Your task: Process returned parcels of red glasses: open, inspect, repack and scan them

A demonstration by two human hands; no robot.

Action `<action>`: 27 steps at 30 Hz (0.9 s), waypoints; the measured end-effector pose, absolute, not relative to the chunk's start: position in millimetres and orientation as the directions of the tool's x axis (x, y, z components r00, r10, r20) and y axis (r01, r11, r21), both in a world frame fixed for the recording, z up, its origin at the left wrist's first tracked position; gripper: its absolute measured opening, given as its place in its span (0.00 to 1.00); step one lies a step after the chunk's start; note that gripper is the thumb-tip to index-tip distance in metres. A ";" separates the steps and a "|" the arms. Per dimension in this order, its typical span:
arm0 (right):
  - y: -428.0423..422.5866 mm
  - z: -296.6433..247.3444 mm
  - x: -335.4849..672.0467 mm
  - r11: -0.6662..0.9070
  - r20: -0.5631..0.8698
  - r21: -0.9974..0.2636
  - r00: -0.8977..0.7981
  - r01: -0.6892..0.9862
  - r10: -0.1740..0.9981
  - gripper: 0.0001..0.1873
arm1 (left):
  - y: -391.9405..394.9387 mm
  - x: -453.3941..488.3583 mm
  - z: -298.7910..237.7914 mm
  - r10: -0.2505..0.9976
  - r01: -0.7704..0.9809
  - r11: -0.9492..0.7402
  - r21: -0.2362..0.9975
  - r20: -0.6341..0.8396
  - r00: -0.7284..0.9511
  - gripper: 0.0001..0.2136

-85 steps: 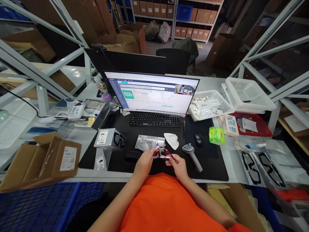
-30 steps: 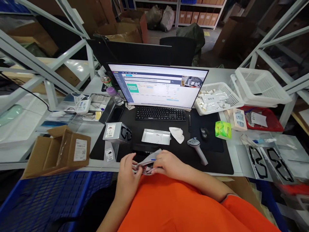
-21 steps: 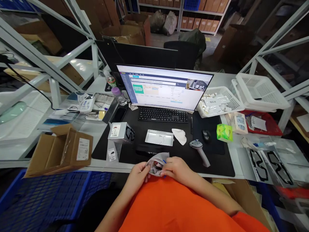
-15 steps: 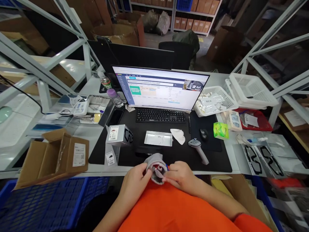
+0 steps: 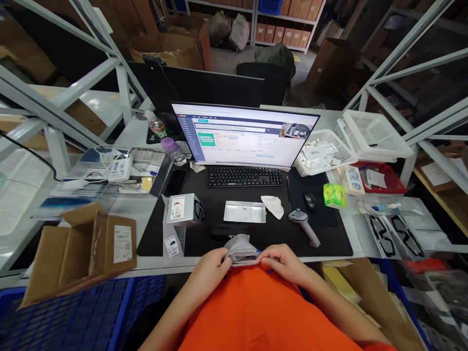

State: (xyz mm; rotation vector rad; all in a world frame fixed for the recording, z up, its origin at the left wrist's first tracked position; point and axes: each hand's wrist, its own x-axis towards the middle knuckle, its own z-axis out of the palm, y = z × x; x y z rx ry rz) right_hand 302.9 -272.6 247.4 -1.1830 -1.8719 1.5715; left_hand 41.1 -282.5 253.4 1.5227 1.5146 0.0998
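Note:
A grey cloth pouch (image 5: 239, 246) is stretched between my two hands at the front edge of the desk. My left hand (image 5: 214, 268) pinches the left side of its mouth, thumb on top. The right side of the mouth is gripped by my right hand (image 5: 281, 261). What the pouch holds is hidden. Just beyond it lies a dark case-like object (image 5: 230, 231), partly covered by the pouch. An open white box tray (image 5: 244, 212) sits behind that, with a white cloth piece (image 5: 273, 206) at its right. A printed product box (image 5: 185, 209) stands to the left.
A keyboard (image 5: 244, 177) lies below the monitor (image 5: 244, 136). On the right are a barcode scanner (image 5: 304, 226), a mouse (image 5: 310, 201) and a green tissue pack (image 5: 334, 195). An open cardboard box (image 5: 122, 243) stands at the left edge, above a blue crate (image 5: 73, 312).
The pouch's mouth, round and showing something red inside before, is now pulled wide and flat. My right hand has moved from inside the opening to its right edge.

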 end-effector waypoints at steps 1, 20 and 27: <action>-271.5 244.2 305.1 -0.090 -0.237 -0.948 -0.489 0.304 0.839 0.19 | -281.6 38.2 251.0 0.798 0.687 0.234 0.688 -0.539 0.268 0.11; -245.7 237.8 375.9 0.187 -0.310 -0.714 -0.545 0.674 0.779 0.14 | -285.1 -24.5 229.6 0.600 0.457 0.408 0.791 -0.609 0.519 0.19; -227.3 206.1 407.6 -0.223 -0.696 -0.553 -0.298 0.803 0.653 0.12 | -277.3 14.2 211.0 0.764 0.481 0.026 0.876 -0.328 0.556 0.16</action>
